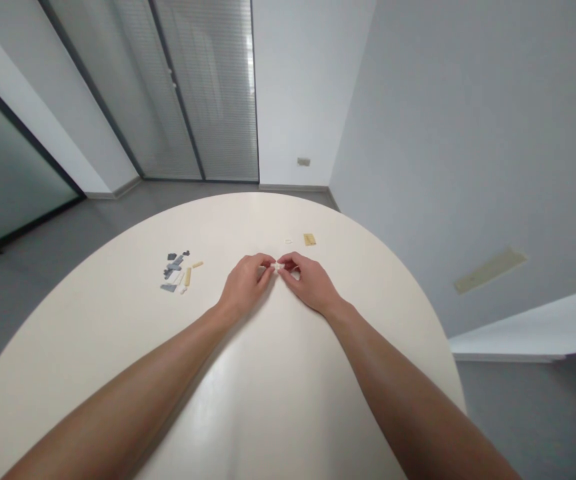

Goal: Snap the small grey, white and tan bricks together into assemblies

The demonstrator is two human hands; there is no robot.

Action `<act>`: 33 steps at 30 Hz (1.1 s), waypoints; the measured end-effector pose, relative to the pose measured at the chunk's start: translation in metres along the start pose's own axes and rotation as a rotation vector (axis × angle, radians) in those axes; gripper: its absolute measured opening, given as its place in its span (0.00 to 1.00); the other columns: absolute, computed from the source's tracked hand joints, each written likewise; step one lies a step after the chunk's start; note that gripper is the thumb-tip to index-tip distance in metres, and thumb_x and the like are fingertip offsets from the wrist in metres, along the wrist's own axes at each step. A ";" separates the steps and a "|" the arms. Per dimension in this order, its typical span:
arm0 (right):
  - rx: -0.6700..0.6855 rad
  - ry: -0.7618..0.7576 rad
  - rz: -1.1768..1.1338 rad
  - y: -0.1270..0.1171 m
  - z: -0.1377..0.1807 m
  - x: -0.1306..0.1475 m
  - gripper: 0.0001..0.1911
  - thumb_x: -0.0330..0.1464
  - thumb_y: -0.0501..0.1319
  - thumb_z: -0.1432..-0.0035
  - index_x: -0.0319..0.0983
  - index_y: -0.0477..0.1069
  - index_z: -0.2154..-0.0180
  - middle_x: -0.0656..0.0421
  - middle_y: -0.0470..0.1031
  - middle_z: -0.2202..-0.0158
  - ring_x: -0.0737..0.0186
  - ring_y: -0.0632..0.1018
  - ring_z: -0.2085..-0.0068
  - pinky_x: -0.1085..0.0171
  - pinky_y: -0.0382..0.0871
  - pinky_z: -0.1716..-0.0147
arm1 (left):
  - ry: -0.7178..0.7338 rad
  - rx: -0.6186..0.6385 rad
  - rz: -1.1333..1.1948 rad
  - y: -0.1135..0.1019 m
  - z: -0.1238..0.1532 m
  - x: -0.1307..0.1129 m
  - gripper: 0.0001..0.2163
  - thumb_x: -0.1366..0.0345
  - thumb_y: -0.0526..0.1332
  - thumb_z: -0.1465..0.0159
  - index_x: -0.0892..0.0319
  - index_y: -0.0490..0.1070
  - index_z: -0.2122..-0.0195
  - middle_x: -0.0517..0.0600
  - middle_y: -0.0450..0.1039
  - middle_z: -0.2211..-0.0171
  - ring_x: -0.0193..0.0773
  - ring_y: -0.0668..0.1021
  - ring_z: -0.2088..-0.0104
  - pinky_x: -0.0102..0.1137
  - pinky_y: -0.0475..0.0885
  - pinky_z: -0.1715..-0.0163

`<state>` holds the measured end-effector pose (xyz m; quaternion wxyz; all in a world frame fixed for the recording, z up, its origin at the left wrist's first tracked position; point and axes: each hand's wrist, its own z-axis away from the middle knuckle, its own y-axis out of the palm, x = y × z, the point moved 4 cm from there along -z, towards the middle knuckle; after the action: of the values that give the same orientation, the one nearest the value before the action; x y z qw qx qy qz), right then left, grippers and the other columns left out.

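Note:
Both hands meet near the middle of the round white table [268,360], low over its surface. My left hand [247,283] pinches the left end of a small white piece [277,267] between thumb and forefinger. The other end of it is in the pinch of my right hand [311,280]. Fingertips cover much of this piece, so its exact kind cannot be made out. Beyond my right hand lie a tan square piece [309,239] and a small white piece that looks like a thin frame [289,241].
To the left on the table is a loose group of small parts: grey pieces [173,265], a tan bar [187,277], a shorter tan strip [197,265] and a few white bits [183,291]. A grey wall [468,133] stands beyond the table's right edge.

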<state>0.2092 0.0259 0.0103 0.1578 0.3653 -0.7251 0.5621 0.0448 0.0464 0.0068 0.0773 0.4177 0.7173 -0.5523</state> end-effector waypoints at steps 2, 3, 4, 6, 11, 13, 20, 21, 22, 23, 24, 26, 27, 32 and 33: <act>-0.005 -0.012 -0.019 0.000 0.000 0.000 0.09 0.35 0.60 0.33 0.41 0.72 0.52 0.58 0.81 0.58 0.63 0.79 0.57 0.64 0.70 0.55 | -0.004 -0.006 0.015 0.000 0.000 0.001 0.08 0.65 0.57 0.31 0.57 0.74 0.54 0.52 0.79 0.57 0.44 0.77 0.54 0.40 0.72 0.52; -0.007 -0.010 -0.024 0.000 0.000 -0.001 0.09 0.35 0.60 0.34 0.42 0.73 0.53 0.58 0.81 0.58 0.63 0.79 0.57 0.64 0.70 0.55 | -0.007 -0.008 0.021 0.001 0.000 0.001 0.08 0.65 0.58 0.31 0.57 0.74 0.54 0.53 0.79 0.57 0.44 0.77 0.54 0.39 0.72 0.52; -0.008 -0.004 -0.026 0.000 0.000 -0.001 0.09 0.35 0.60 0.34 0.42 0.73 0.53 0.58 0.81 0.58 0.63 0.79 0.57 0.64 0.70 0.55 | -0.009 -0.009 0.024 0.001 0.000 0.001 0.08 0.66 0.58 0.31 0.57 0.74 0.54 0.53 0.79 0.57 0.44 0.78 0.54 0.39 0.72 0.52; -0.008 0.011 -0.025 0.000 0.000 -0.002 0.09 0.36 0.60 0.34 0.42 0.73 0.54 0.58 0.81 0.59 0.62 0.80 0.58 0.63 0.70 0.56 | -0.012 -0.014 0.028 0.001 0.000 0.002 0.08 0.66 0.58 0.32 0.57 0.73 0.54 0.53 0.79 0.57 0.44 0.78 0.54 0.39 0.72 0.52; -0.020 -0.005 -0.045 0.001 0.000 -0.004 0.08 0.37 0.61 0.34 0.42 0.74 0.55 0.57 0.80 0.62 0.61 0.79 0.61 0.63 0.70 0.59 | -0.002 -0.019 0.025 0.001 0.001 0.003 0.08 0.66 0.58 0.32 0.57 0.73 0.54 0.52 0.79 0.57 0.44 0.77 0.54 0.40 0.72 0.52; -0.019 -0.011 -0.055 0.001 0.000 -0.005 0.08 0.37 0.61 0.34 0.42 0.74 0.56 0.58 0.80 0.62 0.61 0.79 0.62 0.63 0.69 0.60 | 0.001 -0.009 0.027 0.001 0.001 0.002 0.08 0.66 0.58 0.32 0.58 0.73 0.54 0.52 0.79 0.57 0.44 0.77 0.54 0.40 0.71 0.52; -0.018 -0.016 -0.071 0.000 0.001 -0.003 0.06 0.36 0.62 0.35 0.42 0.75 0.59 0.58 0.80 0.63 0.62 0.78 0.63 0.64 0.69 0.62 | 0.004 0.014 0.022 0.000 0.001 -0.002 0.07 0.65 0.58 0.32 0.58 0.74 0.58 0.52 0.79 0.59 0.44 0.77 0.56 0.40 0.70 0.54; -0.018 -0.023 -0.072 0.000 0.001 -0.003 0.06 0.36 0.62 0.35 0.42 0.75 0.59 0.58 0.80 0.63 0.62 0.78 0.63 0.64 0.68 0.62 | 0.003 0.013 0.024 -0.001 0.001 -0.002 0.07 0.65 0.58 0.32 0.58 0.74 0.58 0.52 0.79 0.59 0.44 0.77 0.56 0.40 0.70 0.54; -0.016 -0.030 -0.074 0.000 0.001 -0.002 0.06 0.35 0.62 0.34 0.42 0.75 0.59 0.58 0.80 0.64 0.62 0.78 0.63 0.64 0.68 0.62 | 0.002 0.012 0.026 -0.001 0.001 -0.002 0.07 0.64 0.58 0.32 0.58 0.74 0.58 0.52 0.79 0.59 0.44 0.77 0.57 0.40 0.70 0.55; -0.014 -0.037 -0.079 0.000 0.001 -0.002 0.06 0.35 0.62 0.34 0.42 0.75 0.59 0.58 0.80 0.64 0.62 0.78 0.63 0.64 0.68 0.63 | 0.000 0.012 0.027 -0.001 0.001 -0.003 0.07 0.64 0.58 0.32 0.58 0.74 0.58 0.52 0.79 0.60 0.44 0.77 0.57 0.40 0.70 0.55; -0.011 -0.042 -0.086 0.000 0.001 -0.001 0.06 0.35 0.61 0.34 0.42 0.76 0.59 0.58 0.80 0.64 0.62 0.78 0.63 0.64 0.68 0.63 | -0.001 0.013 0.027 -0.001 0.001 -0.003 0.07 0.64 0.58 0.32 0.58 0.74 0.59 0.52 0.78 0.60 0.44 0.77 0.57 0.39 0.70 0.55; -0.006 -0.046 -0.102 0.000 0.001 -0.001 0.06 0.34 0.61 0.34 0.42 0.76 0.59 0.58 0.80 0.63 0.62 0.78 0.63 0.64 0.68 0.62 | -0.007 0.018 0.023 0.000 0.001 -0.003 0.07 0.64 0.58 0.33 0.58 0.74 0.59 0.52 0.78 0.61 0.44 0.77 0.58 0.39 0.70 0.56; -0.006 -0.047 -0.110 0.000 0.001 -0.001 0.06 0.34 0.61 0.34 0.42 0.77 0.59 0.58 0.80 0.63 0.62 0.78 0.63 0.64 0.68 0.62 | -0.010 0.023 0.019 0.000 0.001 -0.003 0.06 0.64 0.58 0.33 0.58 0.74 0.60 0.52 0.78 0.62 0.44 0.77 0.59 0.39 0.70 0.57; -0.003 -0.056 -0.136 -0.001 0.001 -0.001 0.07 0.31 0.61 0.35 0.42 0.77 0.58 0.58 0.81 0.62 0.62 0.78 0.62 0.64 0.68 0.61 | -0.030 0.029 0.002 0.001 0.001 -0.002 0.06 0.64 0.59 0.34 0.57 0.74 0.60 0.52 0.77 0.64 0.44 0.76 0.61 0.38 0.69 0.60; -0.002 -0.059 -0.137 -0.001 0.001 -0.001 0.07 0.30 0.60 0.35 0.42 0.77 0.58 0.58 0.81 0.62 0.62 0.78 0.62 0.64 0.68 0.61 | -0.035 0.028 0.000 0.001 0.001 -0.002 0.06 0.64 0.59 0.34 0.57 0.74 0.60 0.52 0.77 0.64 0.44 0.76 0.61 0.38 0.69 0.60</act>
<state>0.2102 0.0254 0.0101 0.1749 0.4302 -0.7033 0.5382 0.0461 0.0443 0.0067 0.0841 0.4089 0.7082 -0.5694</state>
